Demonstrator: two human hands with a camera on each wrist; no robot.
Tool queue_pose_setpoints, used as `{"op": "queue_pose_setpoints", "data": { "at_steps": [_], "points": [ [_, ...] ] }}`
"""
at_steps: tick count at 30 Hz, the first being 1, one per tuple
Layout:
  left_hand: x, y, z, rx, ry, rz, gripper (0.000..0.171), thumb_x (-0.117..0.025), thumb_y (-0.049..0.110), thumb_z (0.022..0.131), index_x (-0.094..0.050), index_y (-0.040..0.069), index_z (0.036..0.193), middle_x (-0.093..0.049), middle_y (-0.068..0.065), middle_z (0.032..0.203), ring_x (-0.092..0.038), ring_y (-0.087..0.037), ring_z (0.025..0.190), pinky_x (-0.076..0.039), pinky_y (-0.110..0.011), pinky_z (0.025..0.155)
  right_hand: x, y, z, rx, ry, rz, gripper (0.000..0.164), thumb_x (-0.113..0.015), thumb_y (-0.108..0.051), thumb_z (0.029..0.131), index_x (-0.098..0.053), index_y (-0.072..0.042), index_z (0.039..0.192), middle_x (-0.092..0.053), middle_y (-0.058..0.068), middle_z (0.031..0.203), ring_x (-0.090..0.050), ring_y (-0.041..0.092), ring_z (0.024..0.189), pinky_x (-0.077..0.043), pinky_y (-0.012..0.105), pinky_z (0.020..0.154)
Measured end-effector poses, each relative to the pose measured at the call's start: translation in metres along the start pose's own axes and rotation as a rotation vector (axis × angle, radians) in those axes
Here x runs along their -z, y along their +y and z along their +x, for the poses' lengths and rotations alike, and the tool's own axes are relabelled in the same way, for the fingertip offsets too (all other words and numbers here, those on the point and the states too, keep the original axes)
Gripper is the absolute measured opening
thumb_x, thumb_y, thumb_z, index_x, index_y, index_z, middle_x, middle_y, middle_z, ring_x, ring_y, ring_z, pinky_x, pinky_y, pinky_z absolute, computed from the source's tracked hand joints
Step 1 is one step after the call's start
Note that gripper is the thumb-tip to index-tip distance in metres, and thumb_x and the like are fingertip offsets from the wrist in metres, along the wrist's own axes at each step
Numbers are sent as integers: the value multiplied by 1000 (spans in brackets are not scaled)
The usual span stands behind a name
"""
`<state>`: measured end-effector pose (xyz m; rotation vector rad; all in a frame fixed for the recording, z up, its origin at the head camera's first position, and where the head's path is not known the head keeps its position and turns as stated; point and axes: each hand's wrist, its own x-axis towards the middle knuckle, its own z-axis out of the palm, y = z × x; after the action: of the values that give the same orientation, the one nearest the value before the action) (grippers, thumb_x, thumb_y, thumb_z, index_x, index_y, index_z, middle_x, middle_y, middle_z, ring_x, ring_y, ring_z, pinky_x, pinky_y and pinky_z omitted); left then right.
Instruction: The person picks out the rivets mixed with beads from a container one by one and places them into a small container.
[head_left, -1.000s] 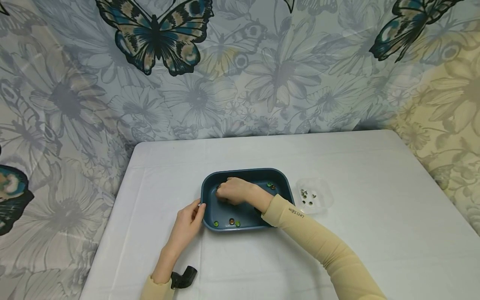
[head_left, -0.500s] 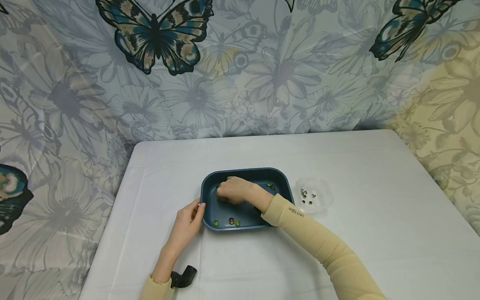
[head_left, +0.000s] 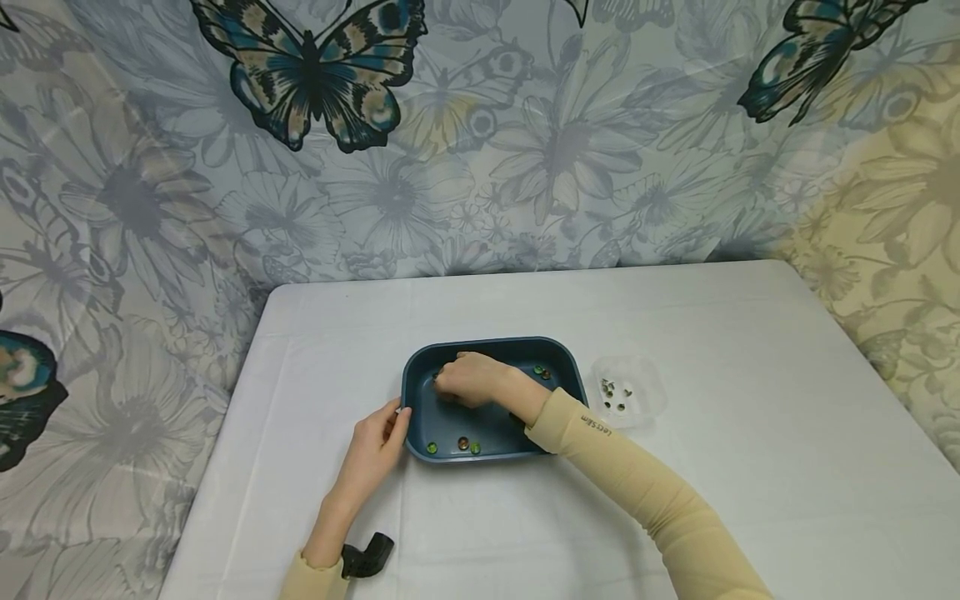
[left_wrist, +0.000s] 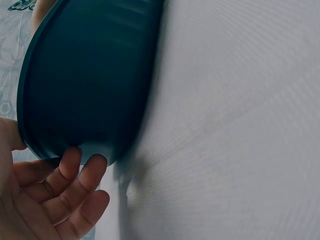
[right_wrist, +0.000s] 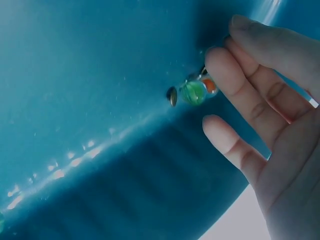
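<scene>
My left hand (head_left: 377, 439) grips the left end of a dark blue tray (head_left: 495, 457), thumb at the rim and fingers against the outer wall. In the left wrist view this hand (left_wrist: 55, 195) shows beside the tray wall (left_wrist: 90, 80). My right hand (head_left: 468, 381) reaches down inside the tray at its far left. In the right wrist view, its fingertips (right_wrist: 222, 62) are right by a green marble (right_wrist: 193, 93), an orange-and-clear marble (right_wrist: 209, 85) and a small brass-coloured thumbtack (right_wrist: 172, 96). Thumb and index finger come close together; I cannot tell whether they pinch anything.
Along the tray's near side lie a green marble (head_left: 432, 447), a brown marble (head_left: 463, 442) and another green one (head_left: 476, 447). More marbles (head_left: 542, 371) sit at its far right corner. A clear plastic box (head_left: 645, 400) with several small brass-coloured pieces (head_left: 608, 389) stands right of the tray.
My right hand has shifted very slightly at the far left of the tray. The left hand and the tray have stayed in place.
</scene>
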<state>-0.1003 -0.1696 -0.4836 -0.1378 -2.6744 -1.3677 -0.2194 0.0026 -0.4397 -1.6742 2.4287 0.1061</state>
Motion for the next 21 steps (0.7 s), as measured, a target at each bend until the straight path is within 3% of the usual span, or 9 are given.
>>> {"op": "queue_pose_setpoints", "data": {
  "at_steps": [9,21],
  "points": [
    [1,1,-1,-15,6,-17,29,-52,20,96,-63,-2,112,-53,4,66,-47,-8,56,-41,-22,50,4,4,-7,-10,23,20,14,-63,-11,89,-64,-14,76,-60,-4,73,-47,9,60,-34,24,60],
    [0,0,-2,-24,7,-20,28,-52,20,97,-63,-1,111,-52,4,66,-46,-8,56,-41,-22,50,11,4,-17,-4,60,26,17,-62,-7,88,-61,-13,72,-52,-5,66,-38,8,57,-27,23,58]
  ]
}}
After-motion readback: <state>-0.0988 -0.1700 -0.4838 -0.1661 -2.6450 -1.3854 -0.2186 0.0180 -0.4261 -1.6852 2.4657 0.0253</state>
